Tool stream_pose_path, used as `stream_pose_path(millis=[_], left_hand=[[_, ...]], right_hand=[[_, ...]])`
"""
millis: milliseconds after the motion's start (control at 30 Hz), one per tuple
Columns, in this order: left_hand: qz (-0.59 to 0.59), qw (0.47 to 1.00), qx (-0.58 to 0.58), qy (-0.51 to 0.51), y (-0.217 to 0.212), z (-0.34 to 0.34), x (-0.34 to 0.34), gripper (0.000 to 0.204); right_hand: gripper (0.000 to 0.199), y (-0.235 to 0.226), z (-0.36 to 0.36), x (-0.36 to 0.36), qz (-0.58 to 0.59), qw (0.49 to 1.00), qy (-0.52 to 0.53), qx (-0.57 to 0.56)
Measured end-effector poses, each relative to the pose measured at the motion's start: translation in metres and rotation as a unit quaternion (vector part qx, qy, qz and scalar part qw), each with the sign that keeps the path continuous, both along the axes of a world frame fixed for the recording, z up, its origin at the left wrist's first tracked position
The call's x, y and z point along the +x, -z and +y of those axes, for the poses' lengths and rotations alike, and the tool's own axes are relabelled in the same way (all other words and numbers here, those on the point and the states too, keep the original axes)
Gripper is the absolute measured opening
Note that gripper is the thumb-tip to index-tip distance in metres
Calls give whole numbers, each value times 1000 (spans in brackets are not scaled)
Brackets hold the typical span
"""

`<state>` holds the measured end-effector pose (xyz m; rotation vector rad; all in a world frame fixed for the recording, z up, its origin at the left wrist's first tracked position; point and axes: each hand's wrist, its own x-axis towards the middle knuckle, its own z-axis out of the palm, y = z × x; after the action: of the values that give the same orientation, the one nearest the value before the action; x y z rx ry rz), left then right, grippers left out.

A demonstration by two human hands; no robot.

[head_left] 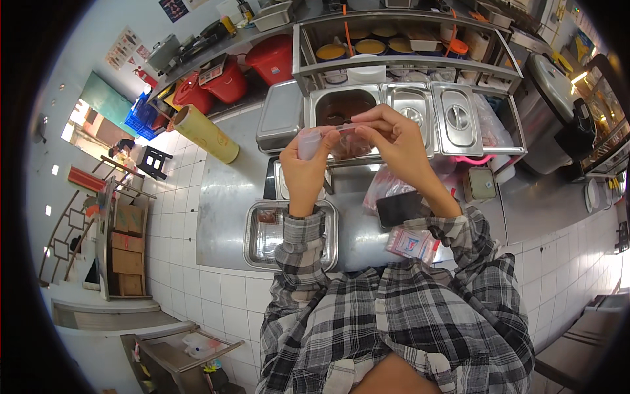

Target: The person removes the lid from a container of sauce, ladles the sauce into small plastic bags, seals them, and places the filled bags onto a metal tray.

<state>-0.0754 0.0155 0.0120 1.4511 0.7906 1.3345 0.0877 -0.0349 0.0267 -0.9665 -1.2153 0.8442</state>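
Clear plastic bag [351,147], reddish-brown contents, up between both hands at front edge of steel pan [346,98] with dark liquid. Left hand [304,174]: fingers closed, pinching bag's upper edge; whitish translucent piece [308,146] also in grip, kind unclear. Right hand [401,148]: thumb and fingers pinching bag top from other side. Tabletop [220,210] below: steel tray [251,244] near left forearm, black phone [396,209] beside right forearm, yellow cylinder [207,134] standing far left, tilted in view.
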Motion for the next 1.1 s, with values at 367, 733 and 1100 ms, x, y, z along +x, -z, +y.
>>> stream_pose_path(millis=[367,733,1100], left_hand=[[178,979,84,-49,14,-26,-16,18],[126,990,-65,0,59,-61,-51,13],[281,956,-43,-71,98,-72,-104,8]], right_hand=[[17,25,-21,-2,0,999,-13,40],[37,79,-40,-47,118,983,-126,-58],[42,117,-56,-81,61,975,-102,-189]])
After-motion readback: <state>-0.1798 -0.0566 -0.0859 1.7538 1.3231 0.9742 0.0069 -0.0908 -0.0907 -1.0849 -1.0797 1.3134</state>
